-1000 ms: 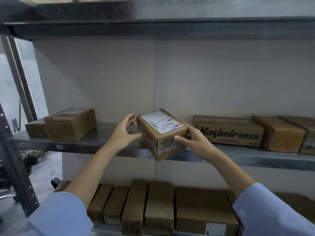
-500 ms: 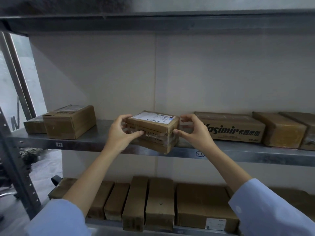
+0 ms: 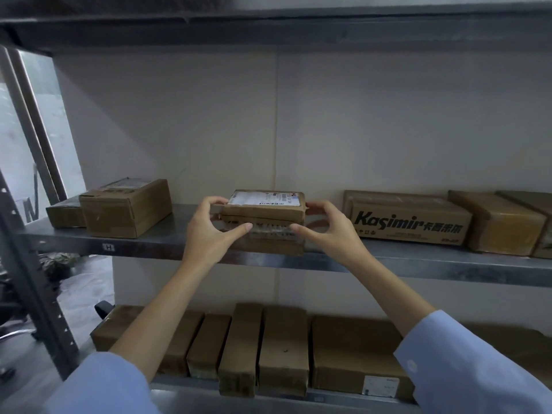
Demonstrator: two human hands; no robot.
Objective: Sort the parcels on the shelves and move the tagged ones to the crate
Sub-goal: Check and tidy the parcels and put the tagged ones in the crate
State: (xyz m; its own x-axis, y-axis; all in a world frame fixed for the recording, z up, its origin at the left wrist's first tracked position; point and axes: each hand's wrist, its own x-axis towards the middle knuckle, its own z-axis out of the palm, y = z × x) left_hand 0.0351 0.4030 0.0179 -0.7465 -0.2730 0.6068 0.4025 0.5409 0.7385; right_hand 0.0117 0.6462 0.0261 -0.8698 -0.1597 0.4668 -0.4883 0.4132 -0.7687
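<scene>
A person is gripping a labelled parcel (image 3: 263, 222) at the front edge of the middle shelf (image 3: 143, 243). The left hand (image 3: 209, 234) is curling round its 9 o'clock end and the right hand (image 3: 328, 234) round its 3 o'clock end. Its long axis is running 9 to 3 between them, both hands equally near. 1 second earlier it was tilting toward the camera; now it is lying level, label up.
</scene>
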